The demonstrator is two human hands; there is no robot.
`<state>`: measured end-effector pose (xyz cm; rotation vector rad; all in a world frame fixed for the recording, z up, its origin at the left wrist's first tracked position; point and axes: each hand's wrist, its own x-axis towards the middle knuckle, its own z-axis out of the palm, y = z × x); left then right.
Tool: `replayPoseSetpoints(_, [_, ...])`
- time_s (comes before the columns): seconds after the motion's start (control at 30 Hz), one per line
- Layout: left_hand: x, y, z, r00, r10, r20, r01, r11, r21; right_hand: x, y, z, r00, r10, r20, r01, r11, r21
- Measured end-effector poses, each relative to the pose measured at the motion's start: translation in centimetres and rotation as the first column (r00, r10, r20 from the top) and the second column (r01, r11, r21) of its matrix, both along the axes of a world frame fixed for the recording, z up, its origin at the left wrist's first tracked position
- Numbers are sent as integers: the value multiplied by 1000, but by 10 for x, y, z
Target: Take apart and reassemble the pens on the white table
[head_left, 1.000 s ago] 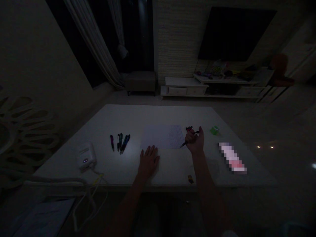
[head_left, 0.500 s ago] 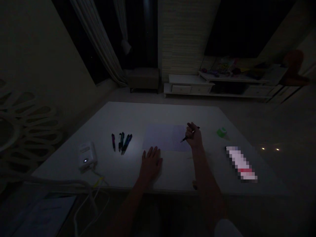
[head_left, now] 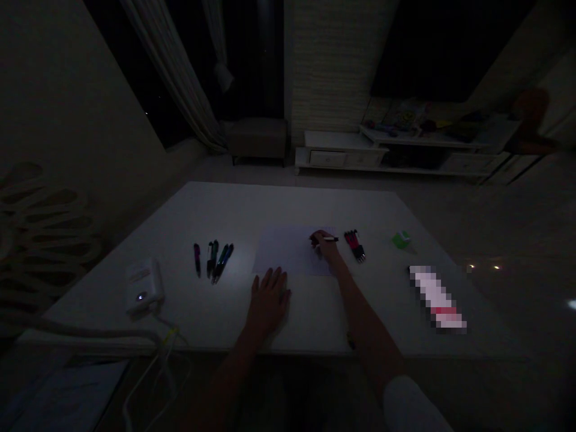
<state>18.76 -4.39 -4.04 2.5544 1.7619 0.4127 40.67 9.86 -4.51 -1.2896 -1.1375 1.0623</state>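
Observation:
A sheet of paper (head_left: 281, 249) lies on the white table (head_left: 288, 204), with faint lines of writing toward its right side. My right hand (head_left: 324, 247) is closed around a dark pen (head_left: 330, 239) over the right part of the sheet. The pen's tip is hidden by the fingers. Flat on the table, my left hand (head_left: 269, 295) rests with fingers spread at the paper's lower edge. To the right of the sheet lies a bunch of red and black pens (head_left: 355, 245). Several dark pens (head_left: 219, 262) and a purple pen (head_left: 197, 259) lie to its left.
A green and white small object (head_left: 401, 239) and a phone-like blurred item (head_left: 436, 298) are at the right. On the left stands a white device (head_left: 144, 285) with cables. A small dark object (head_left: 351, 341) sits by the front edge, near my right forearm.
My right hand has moved left across the paper with the pen, which has turned from slanting to nearly level. The red and black pens have come into view. My left hand stays flat.

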Motion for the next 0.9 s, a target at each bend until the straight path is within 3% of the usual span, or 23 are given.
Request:
replayPoseSetpoints(0.13, [1, -1, 1, 1000, 1, 0, -1, 1000, 0, -7, -1, -15, 979, -151, 139, 146, 988, 44])
replayPoseSetpoints(0.23, [1, -1, 1, 1000, 3, 7, -3, 1000, 7, -8, -1, -17, 959, -199, 203, 188, 979, 75])
replayPoseSetpoints(0.47, [1, -1, 1, 1000, 5, 8, -5, 1000, -5, -9, 0, -12, 935, -206, 287, 190, 978, 84])
replayPoseSetpoints(0.67, [1, -2, 3, 1000, -1, 5, 1, 1000, 4, -11, -1, -16, 948, -181, 260, 183, 983, 19])
replayPoseSetpoints(0.9, [1, -2, 2, 1000, 2, 7, -2, 1000, -2, -8, 1, -21, 954, -183, 236, 172, 983, 67])
